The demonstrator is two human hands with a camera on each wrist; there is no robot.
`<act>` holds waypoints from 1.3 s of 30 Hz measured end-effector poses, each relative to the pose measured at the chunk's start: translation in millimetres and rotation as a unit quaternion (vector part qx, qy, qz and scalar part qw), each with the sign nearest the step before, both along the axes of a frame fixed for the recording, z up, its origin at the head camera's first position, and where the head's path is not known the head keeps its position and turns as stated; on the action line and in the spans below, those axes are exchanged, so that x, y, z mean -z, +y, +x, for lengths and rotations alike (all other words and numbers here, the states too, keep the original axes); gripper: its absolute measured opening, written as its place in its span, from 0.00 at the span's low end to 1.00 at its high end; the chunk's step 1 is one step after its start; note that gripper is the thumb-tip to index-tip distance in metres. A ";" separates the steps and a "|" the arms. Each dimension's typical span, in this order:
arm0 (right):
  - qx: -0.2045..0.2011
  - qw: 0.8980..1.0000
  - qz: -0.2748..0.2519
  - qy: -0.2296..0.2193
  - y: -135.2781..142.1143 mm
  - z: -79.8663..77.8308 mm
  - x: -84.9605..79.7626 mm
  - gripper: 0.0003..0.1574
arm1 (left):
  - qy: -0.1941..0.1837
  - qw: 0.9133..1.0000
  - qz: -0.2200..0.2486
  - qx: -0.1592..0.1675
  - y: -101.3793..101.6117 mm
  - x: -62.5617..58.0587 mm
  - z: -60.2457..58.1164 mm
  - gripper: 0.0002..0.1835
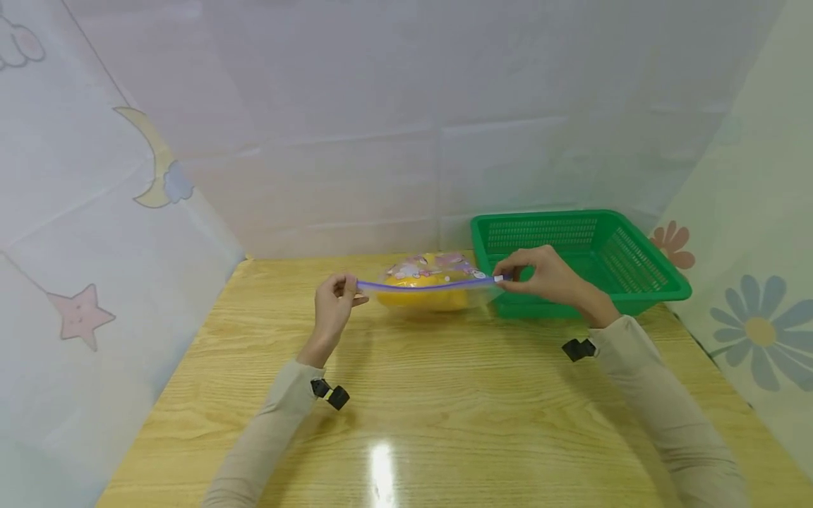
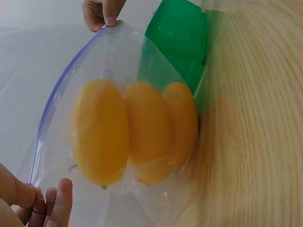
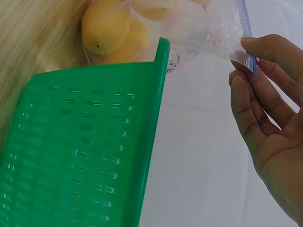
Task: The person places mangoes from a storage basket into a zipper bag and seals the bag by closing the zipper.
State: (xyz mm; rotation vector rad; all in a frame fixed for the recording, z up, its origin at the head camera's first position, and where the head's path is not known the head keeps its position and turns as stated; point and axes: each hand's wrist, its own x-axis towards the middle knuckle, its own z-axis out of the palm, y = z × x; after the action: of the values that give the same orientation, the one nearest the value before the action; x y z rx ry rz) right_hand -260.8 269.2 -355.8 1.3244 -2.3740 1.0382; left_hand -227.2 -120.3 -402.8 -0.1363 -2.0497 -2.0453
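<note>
A clear zip bag (image 1: 483, 291) with a purple zip strip and printed cartoon figures hangs stretched between my two hands. Several yellow oval fruits (image 2: 100, 132) lie side by side inside it, low over the table. My left hand (image 1: 333, 307) pinches the left end of the zip strip (image 2: 51, 101) between thumb and fingers. At the other end, by a small white piece, my right hand (image 1: 545, 274) pinches the bag's top corner. In the right wrist view, that thumb and forefinger meet at the purple edge, and the other fingers curl loosely below.
A green plastic basket (image 1: 651, 289) with slotted walls stands at the back right of the wooden table (image 1: 438, 402), right beside the bag. Patterned cloth walls (image 1: 343, 183) close off the back and both sides. Each sleeve carries a small black wrist camera (image 1: 330, 394).
</note>
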 end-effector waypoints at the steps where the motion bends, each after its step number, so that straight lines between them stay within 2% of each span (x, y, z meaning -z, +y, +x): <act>1: -0.002 1.000 0.002 0.004 -0.2 0.8 0.3 0.15 | 0.001 1.000 -0.004 0.003 -0.6 0.8 1.1 0.13; 8: -0.012 1.000 0.015 0.015 -0.9 5.8 5.4 0.16 | 0.010 0.999 -0.029 0.019 -4.4 4.0 7.6 0.13; 15: -0.032 0.999 0.026 0.020 1.5 14.2 13.0 0.18 | -0.007 0.998 -0.053 0.041 -4.9 5.7 19.1 0.12; 21: -0.033 0.999 0.037 0.016 2.9 20.2 20.4 0.18 | 0.004 0.997 -0.056 0.054 -4.8 11.3 25.0 0.10; 39: -0.042 0.998 0.042 0.002 1.8 30.9 41.1 0.17 | -0.003 0.994 -0.082 0.074 -4.7 21.4 34.9 0.08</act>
State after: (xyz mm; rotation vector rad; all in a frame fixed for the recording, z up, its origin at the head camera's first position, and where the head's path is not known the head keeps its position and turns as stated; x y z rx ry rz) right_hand -229.9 271.0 -397.0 1.4651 -2.4021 0.9653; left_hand -192.3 -125.0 -424.3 -0.3208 -2.2740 -1.9566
